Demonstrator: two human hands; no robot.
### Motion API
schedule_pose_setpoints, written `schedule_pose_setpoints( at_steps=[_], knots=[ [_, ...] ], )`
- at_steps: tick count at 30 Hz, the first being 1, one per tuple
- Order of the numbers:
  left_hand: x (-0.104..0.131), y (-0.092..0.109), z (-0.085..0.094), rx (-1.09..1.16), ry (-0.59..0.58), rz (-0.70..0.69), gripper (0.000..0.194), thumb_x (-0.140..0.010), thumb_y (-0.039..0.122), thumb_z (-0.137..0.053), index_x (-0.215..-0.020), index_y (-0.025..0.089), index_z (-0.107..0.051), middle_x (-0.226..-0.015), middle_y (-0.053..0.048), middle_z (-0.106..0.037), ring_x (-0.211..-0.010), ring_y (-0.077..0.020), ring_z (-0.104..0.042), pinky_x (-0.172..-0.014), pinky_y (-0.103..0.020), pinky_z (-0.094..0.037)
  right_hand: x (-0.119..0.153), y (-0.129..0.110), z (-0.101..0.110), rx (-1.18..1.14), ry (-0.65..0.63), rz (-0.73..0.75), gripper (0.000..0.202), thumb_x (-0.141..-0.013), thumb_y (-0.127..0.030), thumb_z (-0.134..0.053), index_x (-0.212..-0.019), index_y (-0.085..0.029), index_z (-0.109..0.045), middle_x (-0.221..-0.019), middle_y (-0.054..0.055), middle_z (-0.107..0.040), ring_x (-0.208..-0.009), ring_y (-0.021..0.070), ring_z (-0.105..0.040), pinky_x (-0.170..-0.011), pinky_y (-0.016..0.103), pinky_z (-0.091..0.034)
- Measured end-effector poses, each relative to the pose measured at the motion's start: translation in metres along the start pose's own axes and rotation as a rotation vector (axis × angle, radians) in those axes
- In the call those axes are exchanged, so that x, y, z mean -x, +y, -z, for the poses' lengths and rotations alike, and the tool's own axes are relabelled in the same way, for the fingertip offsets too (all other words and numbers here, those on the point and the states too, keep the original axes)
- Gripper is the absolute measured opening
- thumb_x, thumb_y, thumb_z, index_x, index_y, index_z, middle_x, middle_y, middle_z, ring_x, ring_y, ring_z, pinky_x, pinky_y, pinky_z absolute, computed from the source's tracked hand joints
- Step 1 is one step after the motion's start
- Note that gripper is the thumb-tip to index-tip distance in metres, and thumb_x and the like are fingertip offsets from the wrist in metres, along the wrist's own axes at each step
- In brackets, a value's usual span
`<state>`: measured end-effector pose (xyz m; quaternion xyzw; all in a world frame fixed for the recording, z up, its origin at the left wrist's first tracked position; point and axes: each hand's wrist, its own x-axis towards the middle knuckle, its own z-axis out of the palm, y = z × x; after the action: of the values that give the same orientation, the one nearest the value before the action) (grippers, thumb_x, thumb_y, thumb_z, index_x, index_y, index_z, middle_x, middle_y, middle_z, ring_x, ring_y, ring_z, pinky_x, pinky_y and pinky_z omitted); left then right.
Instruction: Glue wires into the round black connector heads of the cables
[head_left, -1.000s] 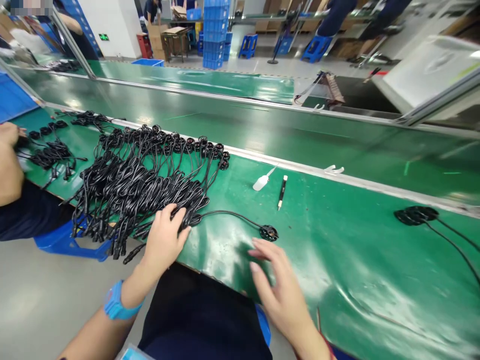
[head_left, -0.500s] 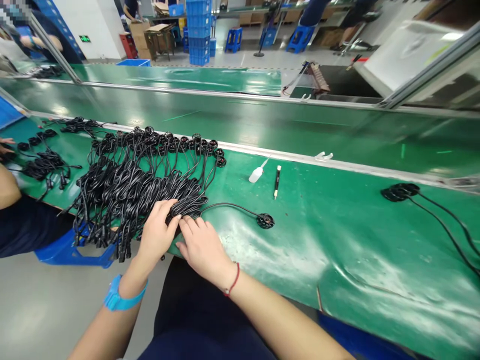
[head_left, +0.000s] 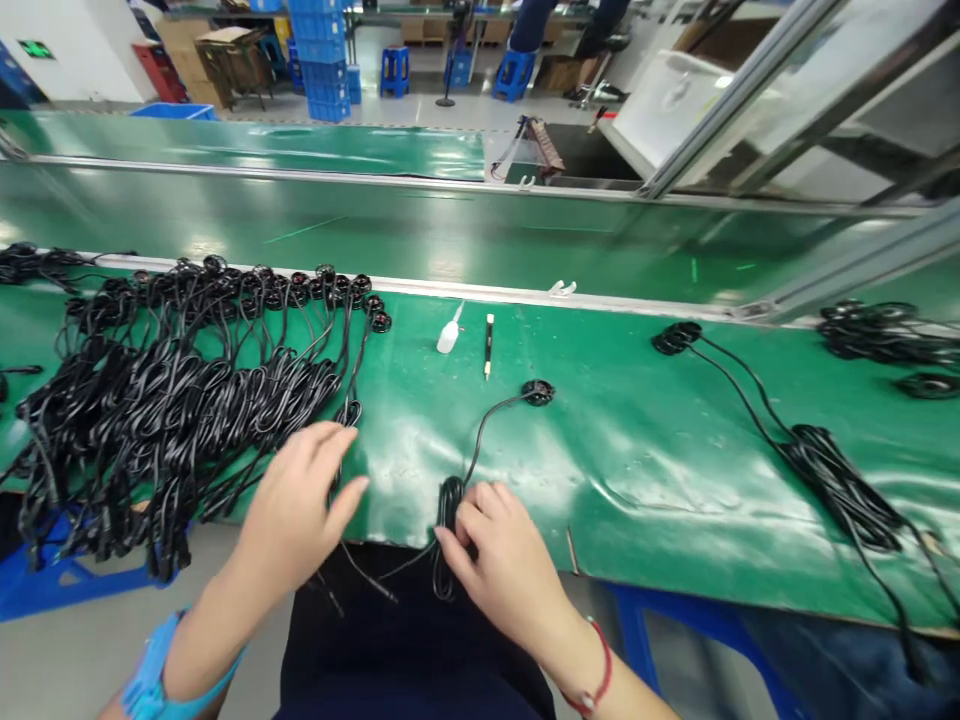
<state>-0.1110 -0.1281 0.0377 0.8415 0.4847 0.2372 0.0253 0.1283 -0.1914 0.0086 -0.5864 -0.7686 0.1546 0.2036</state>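
My right hand (head_left: 506, 550) is closed on a coiled black cable (head_left: 448, 500) at the front edge of the green table. That cable's lead runs up to a round black part (head_left: 538, 391) lying on the table. My left hand (head_left: 296, 505), with a blue band at the wrist, is over the right end of a big pile of coiled black cables (head_left: 202, 400). Its thumb stands apart from its fingers, and a loose cable shows just beneath them. Thin cable ends hang over the table edge between my hands.
A small white bottle (head_left: 448, 336) and a black-and-white pen (head_left: 489, 346) lie behind my hands. To the right are another coiled cable (head_left: 844, 485) with round heads (head_left: 676, 337) and more black cables (head_left: 885, 335). A metal rail (head_left: 465, 292) runs along the back edge.
My right hand has moved right, away from the pile, with the coiled cable and its round part. My left hand has come off the bundle and its fingers have spread. The view has shifted right.
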Motion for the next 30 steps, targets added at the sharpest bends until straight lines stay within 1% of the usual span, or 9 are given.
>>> schedule_pose_setpoints(
  at_steps=[3,5,9,12,15,18,22,26,30],
  knots=[
    [-0.009,0.013,-0.016,0.021,-0.203,-0.116,0.030,-0.093,0.033,-0.047,-0.120,0.020,-0.056,-0.110,-0.011,-0.060,-0.097,-0.0265,-0.059,-0.080,-0.039,-0.050,0.013,0.009,0.001,0.055,0.047,-0.113,0.021,-0.083,-0.025,-0.064,-0.071,-0.018,-0.048,-0.079,0.005,-0.052,-0.077,0.0218,-0.046,-0.066,0.034,-0.039],
    [-0.007,0.014,-0.026,-0.018,-0.262,-0.116,0.028,-0.094,0.029,-0.048,-0.117,0.016,-0.056,-0.107,-0.011,-0.060,-0.094,-0.0256,-0.058,-0.080,-0.039,-0.049,0.014,0.008,-0.003,0.079,0.114,-0.147,0.014,-0.085,-0.026,-0.062,-0.089,-0.015,-0.054,-0.087,0.007,-0.055,-0.081,0.0236,-0.049,-0.070,0.037,-0.043],
    [0.007,0.003,-0.030,-0.128,-0.259,-0.218,0.020,-0.094,0.020,-0.048,-0.109,0.014,-0.059,-0.090,-0.007,-0.061,-0.084,-0.0234,-0.055,-0.074,-0.037,-0.043,0.002,0.001,-0.017,0.207,0.209,-0.157,0.061,-0.085,-0.044,-0.062,-0.127,-0.004,-0.044,-0.098,0.016,-0.058,-0.088,0.0302,-0.052,-0.075,0.046,-0.048],
    [0.020,-0.010,-0.022,-0.252,-0.205,-0.244,0.024,-0.089,0.004,-0.043,-0.099,0.014,-0.062,-0.082,-0.006,-0.062,-0.083,-0.0234,-0.054,-0.072,-0.036,-0.040,-0.010,-0.002,-0.023,0.254,0.171,-0.157,0.057,-0.084,-0.030,-0.057,-0.132,-0.003,-0.041,-0.098,0.017,-0.060,-0.086,0.0311,-0.054,-0.073,0.047,-0.050],
    [0.029,-0.025,-0.009,-0.373,-0.163,-0.185,0.028,-0.084,-0.002,-0.042,-0.089,0.015,-0.064,-0.091,-0.008,-0.066,-0.090,-0.0253,-0.055,-0.080,-0.040,-0.040,-0.016,0.003,-0.021,0.205,0.176,-0.152,0.055,-0.081,-0.015,-0.045,-0.134,-0.003,-0.038,-0.101,0.019,-0.061,-0.086,0.0303,-0.058,-0.072,0.046,-0.052],
    [0.035,-0.037,0.002,-0.379,-0.142,-0.174,0.031,-0.080,-0.005,-0.043,-0.086,0.018,-0.064,-0.101,-0.007,-0.068,-0.094,-0.0247,-0.055,-0.095,-0.046,-0.036,-0.014,0.019,-0.010,0.022,0.186,-0.187,0.051,-0.081,-0.013,-0.040,-0.132,-0.009,-0.040,-0.106,0.017,-0.061,-0.089,0.0278,-0.063,-0.073,0.042,-0.055],
    [0.039,-0.041,0.010,-0.275,-0.150,-0.162,0.031,-0.080,-0.004,-0.042,-0.088,0.017,-0.063,-0.101,-0.007,-0.067,-0.096,-0.0241,-0.054,-0.095,-0.045,-0.036,0.004,0.048,0.017,-0.266,0.115,-0.248,0.045,-0.087,-0.024,-0.043,-0.132,-0.018,-0.042,-0.106,0.012,-0.060,-0.088,0.0240,-0.067,-0.077,0.040,-0.057],
    [0.035,-0.023,0.010,-0.078,-0.179,-0.073,0.026,-0.083,0.002,-0.043,-0.095,0.016,-0.061,-0.103,-0.009,-0.064,-0.100,-0.0255,-0.052,-0.092,-0.045,-0.038,0.025,0.063,0.049,-0.545,0.008,-0.269,0.044,-0.093,-0.038,-0.048,-0.136,-0.025,-0.043,-0.106,0.009,-0.062,-0.082,0.0180,-0.068,-0.077,0.030,-0.058],
    [0.015,0.009,-0.003,0.192,-0.268,0.033,0.035,-0.086,0.011,-0.045,-0.119,0.017,-0.053,-0.126,-0.014,-0.054,-0.115,-0.0283,-0.050,-0.099,-0.048,-0.041,0.029,0.051,0.067,-0.700,0.000,-0.335,0.041,-0.091,-0.045,-0.055,-0.129,-0.031,-0.054,-0.107,0.007,-0.066,-0.085,0.0172,-0.067,-0.078,0.022,-0.057]
  ],
)
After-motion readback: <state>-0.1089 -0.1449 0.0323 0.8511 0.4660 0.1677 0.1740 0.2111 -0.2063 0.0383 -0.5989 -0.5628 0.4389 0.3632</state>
